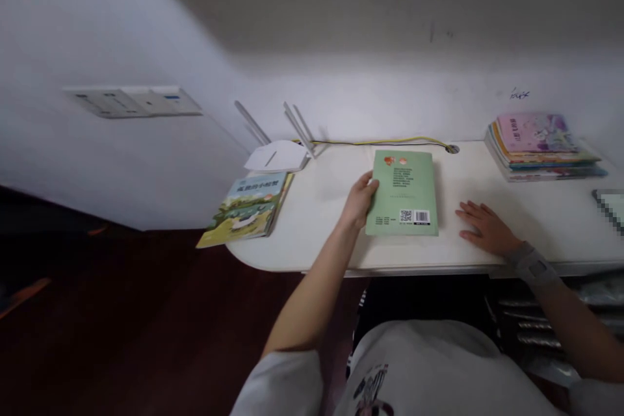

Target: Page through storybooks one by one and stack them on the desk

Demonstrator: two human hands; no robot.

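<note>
A green book (403, 194) is over the white desk in front of me, its back cover with text, a QR code and a barcode facing up. My left hand (361, 198) grips its left edge, thumb on the cover and the other fingers hidden beneath. To the right of the book, apart from it, my right hand (489, 229) rests on the desk with fingers spread, holding nothing. At the desk's left end lies a small stack of picture books (248, 208), the top one showing a green and yellow landscape; its corner overhangs the edge.
A white router (277, 156) with upright antennas stands behind the left stack. Yellow and black cables run along the wall to a desk hole (453, 149). Another pile of books (541, 146), pink on top, is at the back right. A wall socket panel (134, 103) is left.
</note>
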